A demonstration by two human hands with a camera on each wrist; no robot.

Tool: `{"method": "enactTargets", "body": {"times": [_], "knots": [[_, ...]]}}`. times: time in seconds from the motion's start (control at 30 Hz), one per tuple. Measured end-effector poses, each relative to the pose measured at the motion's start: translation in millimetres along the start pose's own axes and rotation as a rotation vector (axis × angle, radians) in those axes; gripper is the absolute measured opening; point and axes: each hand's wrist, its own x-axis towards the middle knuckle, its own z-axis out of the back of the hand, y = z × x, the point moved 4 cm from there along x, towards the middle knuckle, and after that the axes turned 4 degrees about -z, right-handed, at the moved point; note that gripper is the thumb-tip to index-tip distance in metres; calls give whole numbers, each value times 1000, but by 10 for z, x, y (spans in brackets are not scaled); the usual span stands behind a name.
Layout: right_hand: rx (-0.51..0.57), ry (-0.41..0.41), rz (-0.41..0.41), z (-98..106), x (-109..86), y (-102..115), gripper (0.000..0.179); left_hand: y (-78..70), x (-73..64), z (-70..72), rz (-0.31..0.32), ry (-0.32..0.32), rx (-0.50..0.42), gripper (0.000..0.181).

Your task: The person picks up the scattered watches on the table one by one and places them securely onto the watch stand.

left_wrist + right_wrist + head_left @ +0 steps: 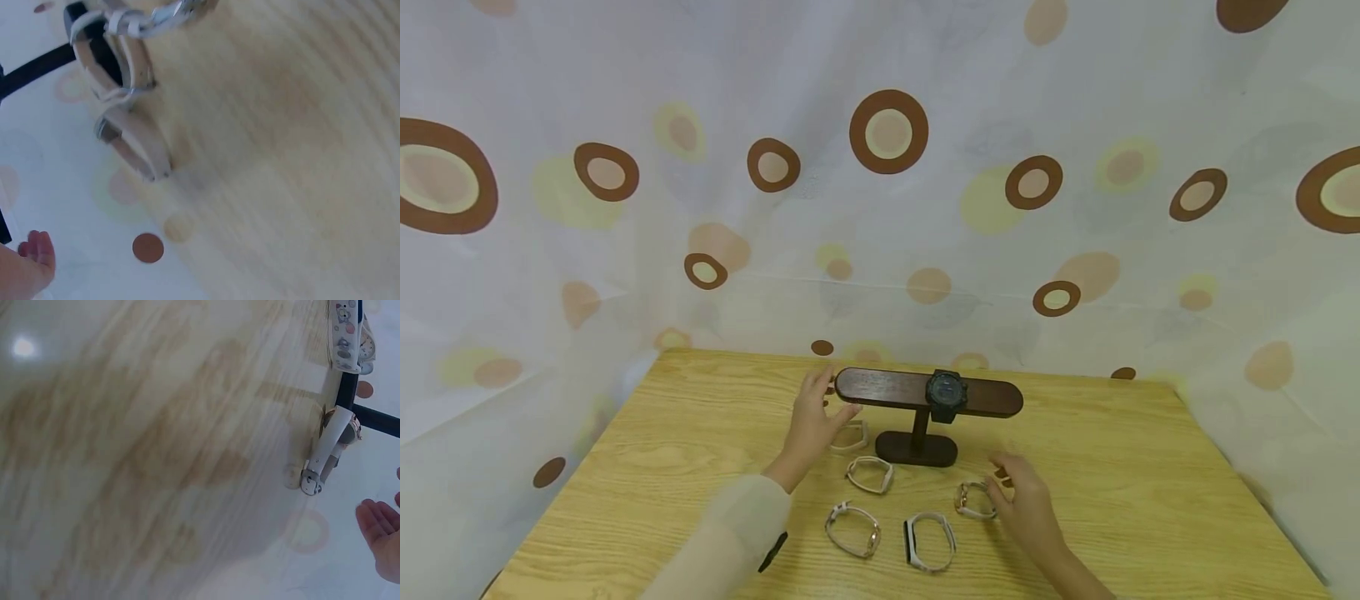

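Left hand point(812, 423), fingers parted, beside the stand point(880, 387) near the back edge of the table point(1120, 467); right hand point(1028, 502), fingers relaxed, beside a white watch point(962, 497).

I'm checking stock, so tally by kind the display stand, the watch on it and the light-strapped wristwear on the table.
Display stand: 1
Black watch: 1
Light-strapped wristwear: 5
Total: 7
Not counted: the black piece beside the left sleeve; too unclear to identify.

No writing or numbers can be read.
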Motion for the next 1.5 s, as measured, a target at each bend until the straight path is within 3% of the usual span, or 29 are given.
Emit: {"method": "enactTargets", "body": {"times": [0.2, 0.4, 0.63, 0.73, 0.77, 0.9, 0.97, 1.0, 1.03, 1.23, 1.33, 1.5], "knots": [[109, 182, -260, -134, -27, -56, 27, 69, -163, -198, 238, -15, -137, 61], [160, 261, -388, -249, -30, -56, 25, -11, -246, -364, 296, -79, -190, 48], [142, 259, -432, -325, -31, -47, 22, -92, -323, -559, 379, 36, -287, 40], [147, 253, -459, -346, -34, -57, 20, -12, -348, -720, 391, 82, -295, 37], [151, 253, -466, -351, -36, -61, 20, 122, -350, -844, 338, 76, -316, 35], [167, 262, -499, -362, -46, -71, 17, 115, -398, -1017, 318, 129, -314, 29], [167, 262, -517, -362, -44, -71, 16, 22, -415, -1037, 323, 135, -325, 22], [169, 264, -524, -362, -42, -67, 15, -133, -430, -972, 377, 158, -305, 21], [169, 266, -528, -363, -38, -62, 14, -186, -434, -968, 380, 159, -305, 19], [167, 293, -548, -364, -26, -33, 8, -281, -436, -996, 381, 166, -269, 18], [166, 295, -559, -357, -28, -28, 8, -314, -442, -991, 349, 155, -259, 19], [172, 292, -570, -353, -31, -15, 8, -408, -451, -967, 227, 132, -202, 20]]}}
